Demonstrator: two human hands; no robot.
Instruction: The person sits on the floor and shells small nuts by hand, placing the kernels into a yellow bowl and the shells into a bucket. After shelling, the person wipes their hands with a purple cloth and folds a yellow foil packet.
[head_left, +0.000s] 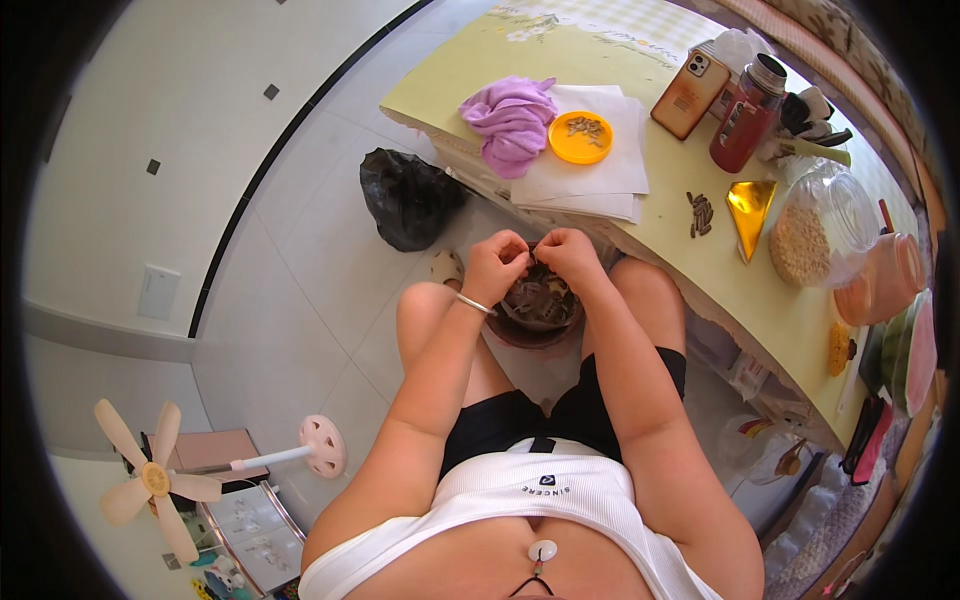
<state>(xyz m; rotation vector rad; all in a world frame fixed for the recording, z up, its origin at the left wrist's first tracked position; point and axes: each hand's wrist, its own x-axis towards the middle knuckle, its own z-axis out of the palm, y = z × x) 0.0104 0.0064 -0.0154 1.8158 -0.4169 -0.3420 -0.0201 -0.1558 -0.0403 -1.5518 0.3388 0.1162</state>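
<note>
My left hand and my right hand meet between my knees, over the rim of a dark reddish bin. Both are closed in a pinch, fingertips close together. Whatever small thing they hold is too small to make out. Dark scraps that look like shells or husks lie in the bin below. On the table beyond the hands, a round yellow lid carries several small greyish-brown seeds. A little pile of dark, long seeds lies to its right.
Stacked white paper and a purple cloth lie on the table. To the right are a phone, a red flask, a gold triangular packet and a jar of pale grains. A black bag and a fan stand left.
</note>
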